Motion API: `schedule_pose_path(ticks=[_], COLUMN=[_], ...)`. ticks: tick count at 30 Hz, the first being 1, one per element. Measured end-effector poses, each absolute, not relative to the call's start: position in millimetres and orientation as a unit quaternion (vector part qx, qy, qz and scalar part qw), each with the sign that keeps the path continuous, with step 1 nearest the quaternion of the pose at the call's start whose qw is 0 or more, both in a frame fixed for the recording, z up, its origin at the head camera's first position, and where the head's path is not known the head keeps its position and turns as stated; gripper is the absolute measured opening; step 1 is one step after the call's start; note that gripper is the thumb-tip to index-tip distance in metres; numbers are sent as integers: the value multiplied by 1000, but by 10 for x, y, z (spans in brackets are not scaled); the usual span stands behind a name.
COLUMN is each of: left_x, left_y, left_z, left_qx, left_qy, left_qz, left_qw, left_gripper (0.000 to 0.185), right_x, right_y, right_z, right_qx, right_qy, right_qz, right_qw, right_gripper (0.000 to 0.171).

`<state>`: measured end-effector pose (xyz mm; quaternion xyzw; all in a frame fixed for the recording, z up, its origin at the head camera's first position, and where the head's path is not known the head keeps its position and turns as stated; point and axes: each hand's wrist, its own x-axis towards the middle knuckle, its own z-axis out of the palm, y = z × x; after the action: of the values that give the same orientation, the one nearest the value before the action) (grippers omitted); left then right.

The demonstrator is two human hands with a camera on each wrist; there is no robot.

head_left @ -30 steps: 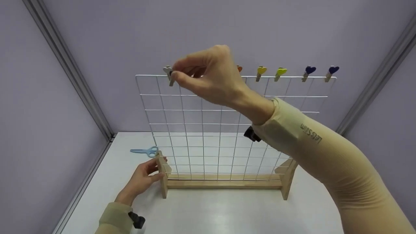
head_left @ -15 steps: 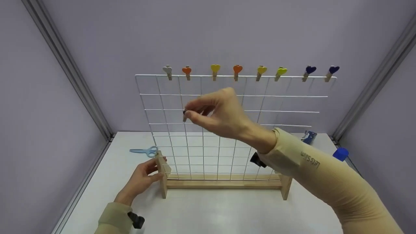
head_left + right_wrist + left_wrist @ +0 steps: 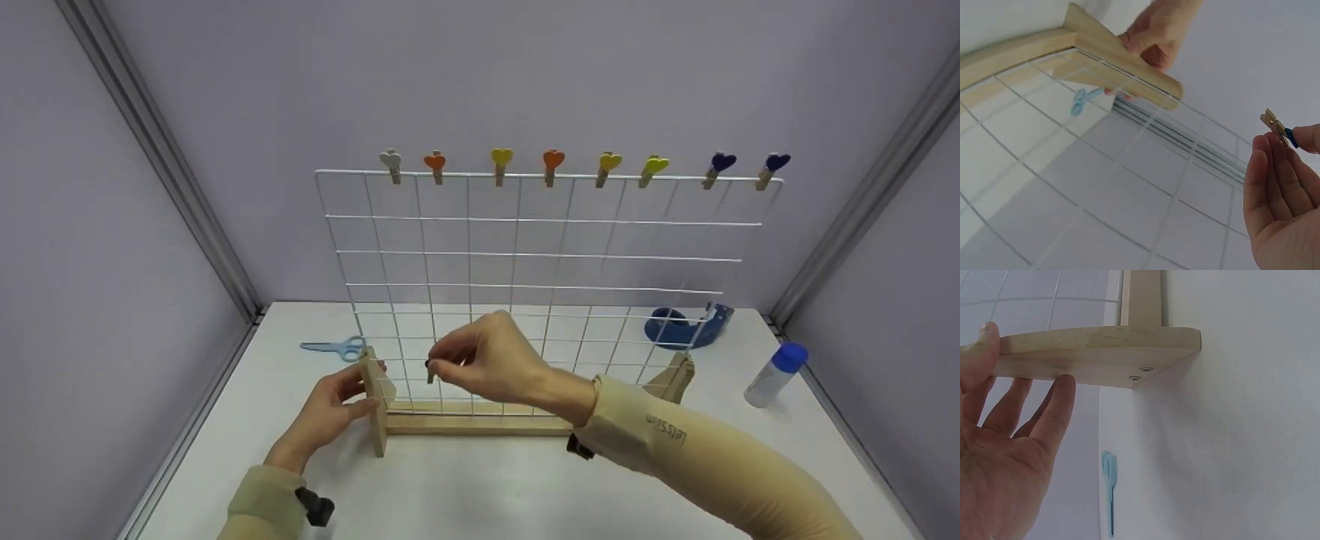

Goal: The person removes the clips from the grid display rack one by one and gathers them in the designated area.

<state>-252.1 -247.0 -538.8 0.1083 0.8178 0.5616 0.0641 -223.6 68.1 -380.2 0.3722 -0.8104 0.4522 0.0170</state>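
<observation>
A white wire grid (image 3: pixel 525 255) stands in a wooden frame on the white table (image 3: pixel 487 487). Several heart-topped pegs are clipped along its top wire, from a grey one (image 3: pixel 391 163) to a dark blue one (image 3: pixel 772 166). My right hand (image 3: pixel 439 365) is low in front of the grid. It pinches a small wooden peg (image 3: pixel 430 371) with a dark blue part; the right wrist view shows that peg (image 3: pixel 1275 125) between thumb and fingertips. My left hand (image 3: pixel 367 390) grips the frame's left wooden foot (image 3: pixel 1095 354), thumb on one face and fingers on the other.
Light blue scissors (image 3: pixel 334 348) lie behind the left foot. A blue tape dispenser (image 3: pixel 679 328) sits behind the grid at the right. A white bottle with a blue cap (image 3: pixel 774 373) stands by the right wall. Grey walls close in on three sides.
My right hand has come down from the grid's top wire near the grey peg to just above the base, still pinching a peg. The left hand has stayed on the foot.
</observation>
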Motion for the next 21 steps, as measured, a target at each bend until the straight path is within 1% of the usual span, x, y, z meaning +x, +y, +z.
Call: schedule_pose_path(ticks=[4,13,21], left_x=[-2533,-2528,-2526], left_y=[-2476,-2478,-2475], left_z=[-5396,-5395,-5406], left_qx=[118,117,114], left_qy=[815,817,815], left_qz=[564,561,564], left_qw=[64,61,61], left_gripper=[62,61,60], right_x=[-2194,-2230,-2211], right_y=[610,482,339], right_z=[-4130,-4846,-5312], right_qx=[349,293,234], right_qy=[-817,-835,-842], right_qz=[459,461,472], right_qw=[-17,-64,-116], right_gripper=[12,11,9])
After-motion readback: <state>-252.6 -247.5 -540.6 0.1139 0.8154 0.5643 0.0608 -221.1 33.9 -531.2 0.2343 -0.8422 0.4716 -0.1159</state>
